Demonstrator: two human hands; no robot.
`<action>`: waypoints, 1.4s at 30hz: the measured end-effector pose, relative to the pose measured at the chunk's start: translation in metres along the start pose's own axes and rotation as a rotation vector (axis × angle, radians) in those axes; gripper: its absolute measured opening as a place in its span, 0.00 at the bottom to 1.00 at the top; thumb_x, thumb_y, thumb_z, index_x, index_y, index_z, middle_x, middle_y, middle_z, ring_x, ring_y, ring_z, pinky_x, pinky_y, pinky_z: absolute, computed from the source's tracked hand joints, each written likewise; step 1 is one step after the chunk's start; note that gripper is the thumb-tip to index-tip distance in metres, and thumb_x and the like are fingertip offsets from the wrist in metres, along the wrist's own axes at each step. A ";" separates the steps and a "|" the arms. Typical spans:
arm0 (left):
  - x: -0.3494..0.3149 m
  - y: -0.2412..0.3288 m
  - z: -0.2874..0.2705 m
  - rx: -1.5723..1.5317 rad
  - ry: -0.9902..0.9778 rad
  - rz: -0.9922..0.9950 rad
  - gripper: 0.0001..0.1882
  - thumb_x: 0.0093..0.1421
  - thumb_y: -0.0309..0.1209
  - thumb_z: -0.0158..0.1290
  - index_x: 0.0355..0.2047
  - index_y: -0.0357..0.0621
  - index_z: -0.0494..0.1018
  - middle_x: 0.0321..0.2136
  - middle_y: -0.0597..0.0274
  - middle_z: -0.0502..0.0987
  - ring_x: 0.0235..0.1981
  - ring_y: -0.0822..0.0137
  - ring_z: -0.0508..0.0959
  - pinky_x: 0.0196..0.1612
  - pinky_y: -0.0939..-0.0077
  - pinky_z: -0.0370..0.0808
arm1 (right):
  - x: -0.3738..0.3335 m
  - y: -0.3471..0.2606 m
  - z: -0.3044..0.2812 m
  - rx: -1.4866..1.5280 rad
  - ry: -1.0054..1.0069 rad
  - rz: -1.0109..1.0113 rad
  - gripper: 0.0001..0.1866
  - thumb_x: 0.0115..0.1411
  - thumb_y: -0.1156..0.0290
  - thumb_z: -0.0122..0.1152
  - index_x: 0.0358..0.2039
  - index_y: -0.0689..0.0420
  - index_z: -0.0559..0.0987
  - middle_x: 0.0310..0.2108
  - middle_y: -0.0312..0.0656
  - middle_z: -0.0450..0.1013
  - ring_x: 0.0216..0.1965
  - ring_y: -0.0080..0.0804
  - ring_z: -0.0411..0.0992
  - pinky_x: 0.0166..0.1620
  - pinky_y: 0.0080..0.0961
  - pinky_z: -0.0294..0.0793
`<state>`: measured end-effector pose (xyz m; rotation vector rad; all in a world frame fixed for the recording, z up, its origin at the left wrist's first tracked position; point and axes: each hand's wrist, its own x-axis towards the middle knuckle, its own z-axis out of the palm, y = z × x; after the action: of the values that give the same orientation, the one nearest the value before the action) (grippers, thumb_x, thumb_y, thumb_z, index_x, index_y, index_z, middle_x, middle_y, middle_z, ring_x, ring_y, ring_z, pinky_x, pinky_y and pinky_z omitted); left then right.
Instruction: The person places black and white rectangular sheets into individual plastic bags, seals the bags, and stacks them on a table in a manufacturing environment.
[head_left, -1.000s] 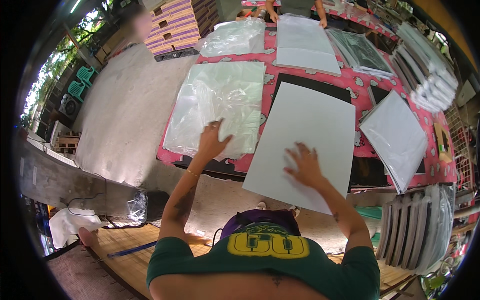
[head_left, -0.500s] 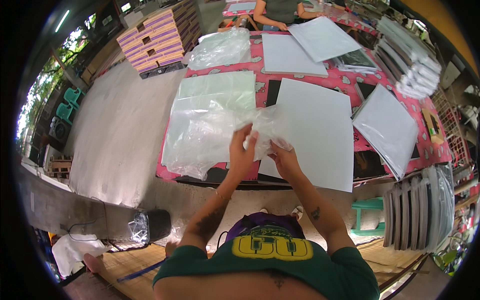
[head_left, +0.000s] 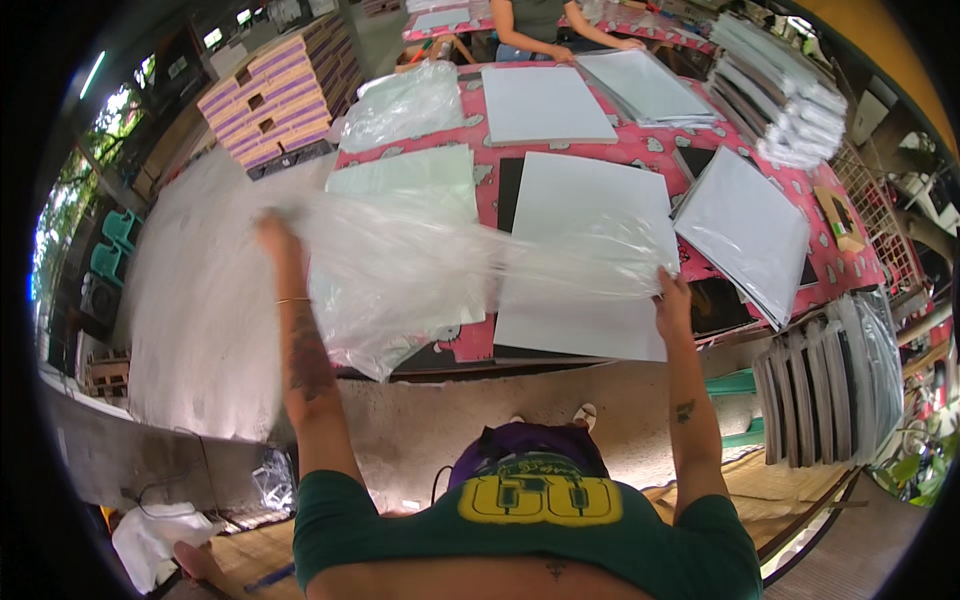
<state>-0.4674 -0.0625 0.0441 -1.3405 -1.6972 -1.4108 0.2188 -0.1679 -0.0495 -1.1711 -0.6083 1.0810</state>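
Note:
A thin clear plastic sheet or bag (head_left: pixel 400 245) is stretched sideways between my hands, crumpled and partly blurred. My left hand (head_left: pixel 277 228), smeared by motion, grips its left end beyond the table's left edge. My right hand (head_left: pixel 673 298) pinches the other end over the right edge of a large white sheet (head_left: pixel 590 315). That white sheet lies on a dark board (head_left: pixel 510 190). Under the left part of the plastic is a pile of pale, greenish clear plastic (head_left: pixel 410 175), largely covered.
The table has a pink patterned cover (head_left: pixel 470 340). White panels (head_left: pixel 548 105) and a plastic-wrapped stack (head_left: pixel 745 230) lie on it. A person (head_left: pixel 545 30) handles panels across the table. Wrapped panels (head_left: pixel 825 390) stand at right; stacked boxes (head_left: pixel 275 95) stand at far left.
My hands have moved widely apart, left hand leftward and right hand rightward, spreading the bunched plastic between them. Across the table, the person's panel has been lowered onto the right-hand pile.

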 end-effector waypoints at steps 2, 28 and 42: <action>0.073 0.113 0.000 -0.443 0.383 -0.239 0.15 0.66 0.35 0.42 0.34 0.32 0.63 0.30 0.52 0.68 0.32 0.63 0.67 0.37 0.65 0.67 | 0.009 -0.017 -0.071 0.045 0.031 -0.145 0.17 0.58 0.61 0.58 0.45 0.53 0.71 0.39 0.34 0.72 0.40 0.27 0.70 0.42 0.29 0.71; -0.174 0.415 -0.071 -0.979 -0.701 -0.193 0.12 0.61 0.34 0.52 0.27 0.36 0.68 0.12 0.60 0.66 0.15 0.73 0.61 0.19 0.76 0.60 | -0.142 -0.067 0.086 0.276 -0.330 0.128 0.13 0.59 0.67 0.59 0.42 0.58 0.75 0.38 0.35 0.75 0.40 0.25 0.72 0.47 0.22 0.68; -0.130 0.082 0.035 0.077 -0.219 0.003 0.17 0.66 0.38 0.42 0.29 0.37 0.72 0.26 0.45 0.75 0.23 0.50 0.74 0.29 0.58 0.69 | -0.072 -0.109 -0.085 0.536 0.085 -0.039 0.23 0.63 0.53 0.49 0.47 0.59 0.73 0.45 0.43 0.72 0.46 0.32 0.71 0.53 0.31 0.69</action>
<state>-0.3399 -0.0777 -0.0479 -1.4984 -1.8674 -1.2198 0.3002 -0.2705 0.0359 -0.7295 -0.2471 1.0689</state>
